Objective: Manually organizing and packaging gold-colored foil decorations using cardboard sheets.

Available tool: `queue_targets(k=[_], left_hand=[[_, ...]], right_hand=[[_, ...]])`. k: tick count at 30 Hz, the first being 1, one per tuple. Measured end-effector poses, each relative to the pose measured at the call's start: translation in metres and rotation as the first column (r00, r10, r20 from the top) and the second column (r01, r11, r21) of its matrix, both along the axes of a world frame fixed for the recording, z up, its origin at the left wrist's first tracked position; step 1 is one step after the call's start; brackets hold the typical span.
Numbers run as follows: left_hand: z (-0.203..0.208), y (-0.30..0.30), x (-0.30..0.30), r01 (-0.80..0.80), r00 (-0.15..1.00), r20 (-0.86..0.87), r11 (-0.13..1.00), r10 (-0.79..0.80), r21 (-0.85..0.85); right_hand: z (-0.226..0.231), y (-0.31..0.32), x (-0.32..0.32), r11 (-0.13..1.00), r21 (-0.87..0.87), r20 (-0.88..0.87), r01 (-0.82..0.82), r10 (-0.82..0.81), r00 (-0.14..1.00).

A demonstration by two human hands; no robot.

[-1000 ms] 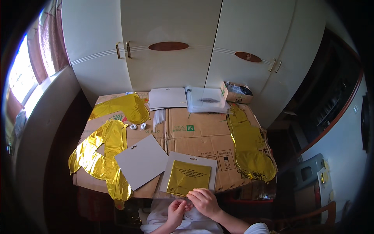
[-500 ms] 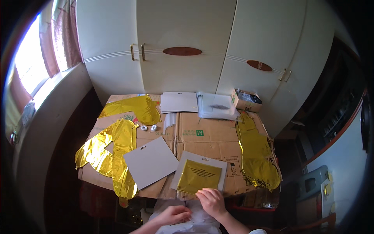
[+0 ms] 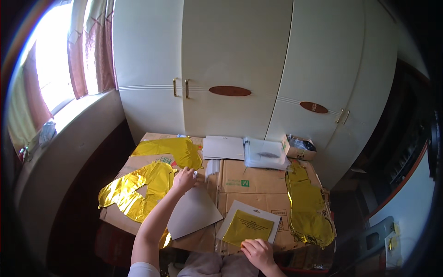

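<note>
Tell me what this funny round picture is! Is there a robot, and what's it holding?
No robot here! These are a person's own bare hands. The camera is worn on their head, looking down, and its wide lens makes straight edges bend.

The table is covered with brown cardboard. Shiny gold foil shapes lie on it: two at the left and one at the right. Farther back are a stack of white cards, clear bags and a small box.

The right hand is at the near edge of a flat gold packet. The left hand reaches out beside a small white thing. Whether either hand grips anything is hard to see.
</note>
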State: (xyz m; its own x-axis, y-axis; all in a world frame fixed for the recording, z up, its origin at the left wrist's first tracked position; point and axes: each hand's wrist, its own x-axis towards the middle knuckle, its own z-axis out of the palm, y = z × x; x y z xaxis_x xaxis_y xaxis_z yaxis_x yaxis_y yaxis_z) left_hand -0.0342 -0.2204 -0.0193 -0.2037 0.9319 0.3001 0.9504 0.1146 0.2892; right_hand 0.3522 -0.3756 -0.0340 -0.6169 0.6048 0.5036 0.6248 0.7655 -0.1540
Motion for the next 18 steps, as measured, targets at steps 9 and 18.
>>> queue_targets(k=[9, 18], left_hand=[[-0.017, -0.005, 0.012, 0.186, 0.976, 0.096, 0.978, -0.195, 0.095], [-0.011, -0.219, 0.145, 0.545, -0.320, 0.887, 0.831, 0.333, -0.116]], right_hand=[[0.004, 0.006, 0.004, 0.994, 0.091, 0.110, -0.061, 0.051, 0.993], [0.011, 0.008, 0.001, 0.985, 0.131, 0.144, -0.115, 0.096, 0.985]])
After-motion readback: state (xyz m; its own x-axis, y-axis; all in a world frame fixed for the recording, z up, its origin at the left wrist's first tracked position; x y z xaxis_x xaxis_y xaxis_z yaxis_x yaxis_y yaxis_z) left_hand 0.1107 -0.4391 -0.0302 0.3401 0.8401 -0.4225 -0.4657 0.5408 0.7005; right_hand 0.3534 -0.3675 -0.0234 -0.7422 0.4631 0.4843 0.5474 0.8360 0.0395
